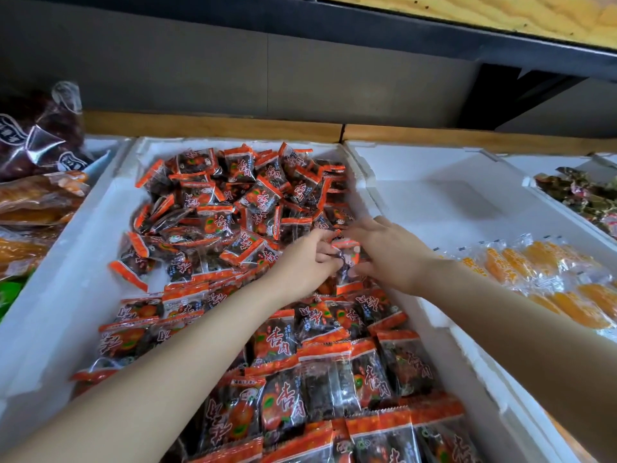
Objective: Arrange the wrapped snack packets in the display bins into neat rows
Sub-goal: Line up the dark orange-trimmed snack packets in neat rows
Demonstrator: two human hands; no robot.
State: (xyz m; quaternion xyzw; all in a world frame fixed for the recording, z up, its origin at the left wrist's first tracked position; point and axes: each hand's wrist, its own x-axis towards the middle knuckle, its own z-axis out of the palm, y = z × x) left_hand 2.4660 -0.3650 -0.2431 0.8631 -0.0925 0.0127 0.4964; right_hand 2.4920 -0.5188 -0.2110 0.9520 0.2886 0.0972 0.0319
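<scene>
Snack packet (347,257) pinched between your left hand (307,259) and right hand (390,252), fingers curled on it, over the foam bin (100,202), probably squaring it for the near rows (334,379), loose heap (233,195) beyond.

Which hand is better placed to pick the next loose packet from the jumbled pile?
Probably the left hand: it lies beside the jumbled pile, while the right hand is by the bin's right wall. Both grip one packet now.

Orange-edged dark snack packets (283,406) fill the white foam bin (66,262) (near ones in rows, far ones heaped).
</scene>
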